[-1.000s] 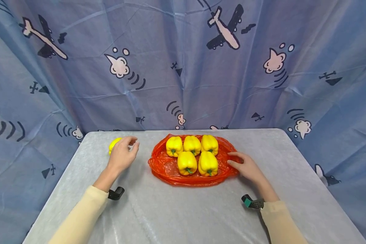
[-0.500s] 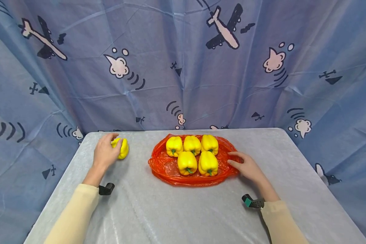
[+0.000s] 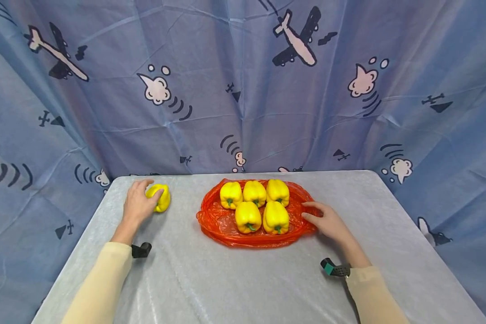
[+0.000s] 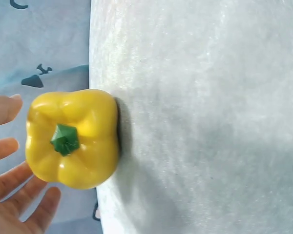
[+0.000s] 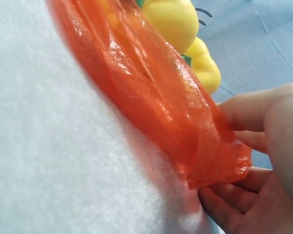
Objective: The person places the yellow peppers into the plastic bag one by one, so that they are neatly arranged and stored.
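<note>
A yellow bell pepper with a green stem sits on the left of the table. My left hand is around its left side, fingers spread and thumb extended; in the left wrist view, a gap shows between the thumb and the pepper. Several more yellow peppers lie in two rows on a spread red plastic bag. At the bag's right end, my right hand holds its edge. The right wrist view shows the bag's gathered corner between thumb and fingers; some fingertips are hidden.
The grey-white cloth-covered table runs back to a blue curtain printed with planes. Table surface lies between the lone pepper and the bag.
My left hand has moved left, from over the right of the lone pepper to its left side, uncovering more of it. The right hand and bag have stayed put.
</note>
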The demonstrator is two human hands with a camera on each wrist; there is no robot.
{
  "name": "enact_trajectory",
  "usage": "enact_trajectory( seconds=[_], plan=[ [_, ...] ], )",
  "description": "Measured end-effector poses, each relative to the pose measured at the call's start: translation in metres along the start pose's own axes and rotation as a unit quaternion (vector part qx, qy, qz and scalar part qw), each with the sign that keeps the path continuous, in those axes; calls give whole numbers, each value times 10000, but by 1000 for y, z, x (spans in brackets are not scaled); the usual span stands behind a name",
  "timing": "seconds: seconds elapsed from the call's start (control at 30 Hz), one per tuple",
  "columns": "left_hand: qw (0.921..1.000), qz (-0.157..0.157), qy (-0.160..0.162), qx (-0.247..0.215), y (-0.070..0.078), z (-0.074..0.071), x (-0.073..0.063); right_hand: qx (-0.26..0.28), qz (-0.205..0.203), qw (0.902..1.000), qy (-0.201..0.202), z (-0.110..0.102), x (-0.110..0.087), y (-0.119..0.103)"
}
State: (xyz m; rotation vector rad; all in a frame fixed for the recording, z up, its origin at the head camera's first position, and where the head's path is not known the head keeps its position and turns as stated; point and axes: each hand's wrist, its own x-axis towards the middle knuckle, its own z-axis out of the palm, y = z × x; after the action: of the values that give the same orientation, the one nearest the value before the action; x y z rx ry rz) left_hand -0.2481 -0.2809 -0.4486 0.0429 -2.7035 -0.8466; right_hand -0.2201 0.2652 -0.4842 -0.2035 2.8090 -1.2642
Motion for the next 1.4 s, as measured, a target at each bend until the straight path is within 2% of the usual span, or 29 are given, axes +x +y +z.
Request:
enact_trajectory(
  seconds=[0.27,0.53,0.67,0.97,1.27,1.4],
  plan=[
    [9994,-39,-292,-195,-8,6,-3,42,3,10000,5,1,0,1],
    [9928,-162,-1004,-629,-9,8,-5,78,-41,10000,21,1,0,1],
    [9911,-222,-1142,-641,-10,9,-5,70,-91,9999,34,0,-1,1],
    [9916,-385,-1046,-655,-8,7,-6,90,-6,10000,10,0,1,1],
    [9923,-157,-920,-809,2,12,-10,66,25,10000,-29,1,1,1],
    [9920,-164,-940,-831,8,15,-12,46,20,10000,-43,1,1,0]
  ],
)
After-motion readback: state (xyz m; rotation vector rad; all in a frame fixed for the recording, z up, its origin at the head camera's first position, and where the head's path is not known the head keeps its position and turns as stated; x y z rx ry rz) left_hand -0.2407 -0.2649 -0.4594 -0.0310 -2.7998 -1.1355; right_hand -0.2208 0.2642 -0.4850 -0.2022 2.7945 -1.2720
